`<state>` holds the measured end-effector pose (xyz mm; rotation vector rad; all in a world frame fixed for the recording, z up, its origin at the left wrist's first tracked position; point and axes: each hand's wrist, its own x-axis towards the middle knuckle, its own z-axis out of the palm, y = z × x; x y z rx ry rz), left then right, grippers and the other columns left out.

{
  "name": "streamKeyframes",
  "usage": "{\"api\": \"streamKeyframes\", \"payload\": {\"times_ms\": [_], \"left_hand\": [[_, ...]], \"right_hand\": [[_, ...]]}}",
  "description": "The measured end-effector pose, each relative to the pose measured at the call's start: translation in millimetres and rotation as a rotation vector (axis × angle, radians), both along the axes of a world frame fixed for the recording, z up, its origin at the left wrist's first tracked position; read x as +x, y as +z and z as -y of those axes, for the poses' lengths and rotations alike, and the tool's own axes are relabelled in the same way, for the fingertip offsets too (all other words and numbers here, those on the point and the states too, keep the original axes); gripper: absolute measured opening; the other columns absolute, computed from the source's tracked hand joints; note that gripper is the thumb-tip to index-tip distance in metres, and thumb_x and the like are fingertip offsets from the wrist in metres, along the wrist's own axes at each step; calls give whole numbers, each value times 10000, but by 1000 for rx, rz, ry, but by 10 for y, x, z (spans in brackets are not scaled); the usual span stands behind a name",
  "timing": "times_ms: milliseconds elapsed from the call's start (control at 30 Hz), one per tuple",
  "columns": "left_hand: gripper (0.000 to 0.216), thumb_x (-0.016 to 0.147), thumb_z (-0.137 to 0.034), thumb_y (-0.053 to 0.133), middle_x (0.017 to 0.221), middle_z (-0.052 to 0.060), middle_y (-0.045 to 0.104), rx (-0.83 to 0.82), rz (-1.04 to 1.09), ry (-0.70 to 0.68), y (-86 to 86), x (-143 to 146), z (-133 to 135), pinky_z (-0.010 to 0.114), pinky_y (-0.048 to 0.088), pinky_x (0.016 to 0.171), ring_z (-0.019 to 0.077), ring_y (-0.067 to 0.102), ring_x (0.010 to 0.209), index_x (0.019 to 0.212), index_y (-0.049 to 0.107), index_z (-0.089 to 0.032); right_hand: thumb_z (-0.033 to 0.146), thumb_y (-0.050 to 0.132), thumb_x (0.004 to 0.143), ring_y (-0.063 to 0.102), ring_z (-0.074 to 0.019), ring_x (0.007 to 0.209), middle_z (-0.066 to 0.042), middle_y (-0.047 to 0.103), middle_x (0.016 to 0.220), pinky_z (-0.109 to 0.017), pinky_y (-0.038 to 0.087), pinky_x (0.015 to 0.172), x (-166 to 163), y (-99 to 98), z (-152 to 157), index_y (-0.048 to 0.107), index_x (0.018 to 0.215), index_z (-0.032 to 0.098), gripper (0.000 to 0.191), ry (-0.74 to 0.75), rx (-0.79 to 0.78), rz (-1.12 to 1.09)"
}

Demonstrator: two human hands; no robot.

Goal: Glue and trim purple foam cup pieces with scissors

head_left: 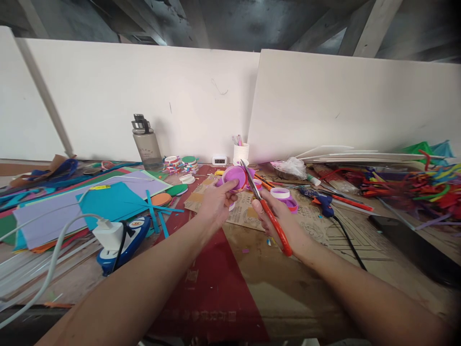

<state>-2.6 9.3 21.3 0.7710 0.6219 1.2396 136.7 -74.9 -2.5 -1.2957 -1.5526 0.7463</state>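
Observation:
Pinched in my left hand (219, 199) is a round purple foam piece (235, 178) with a pale rim, raised above the cardboard. My right hand (275, 214) grips red-handled scissors (275, 228), whose metal blades point up and left, close against the piece's right edge. Whether the blades touch the foam I cannot tell. Just right of the scissors lies a white ring (280, 193), with purple and red ring pieces (292, 205) beside it. A blue glue gun (324, 204) rests farther right on the cardboard.
Coloured foam sheets (111, 206) and a blue power strip (124, 245) with a white plug lie left. At the back stand a bottle (147, 146), stacked discs (189, 164), a small clock (219, 160) and a pen cup (241, 153). A black phone (414, 247) and colourful strips (403, 187) lie right.

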Motion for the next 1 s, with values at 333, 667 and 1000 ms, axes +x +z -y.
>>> {"api": "streamKeyframes", "payload": {"times_ms": [333, 667, 1000], "left_hand": [[335, 503, -133, 854, 667, -6, 636, -52, 27, 43, -7, 3, -36, 204, 366, 490, 69, 527, 561, 738, 615, -130], [408, 466, -168, 909, 684, -17, 633, 26, 21, -13, -16, 28, 3, 208, 368, 525, 77, 534, 598, 773, 643, -144], [382, 460, -217, 922, 709, 4, 650, 60, -17, -50, -27, 42, 23, 213, 378, 548, 95, 566, 649, 727, 658, -145]], "right_hand": [[545, 531, 931, 361, -100, 474, 79, 352, 639, -225, 286, 455, 17, -63, -12, 448, 904, 256, 301, -19, -25, 26], [479, 549, 931, 360, -105, 538, 63, 388, 672, -223, 319, 481, -15, 43, 15, 445, 875, 243, 264, -22, 51, 89], [467, 544, 933, 386, -102, 560, 60, 355, 699, -216, 346, 500, -1, -3, 2, 459, 897, 244, 241, -27, 33, 42]]}}
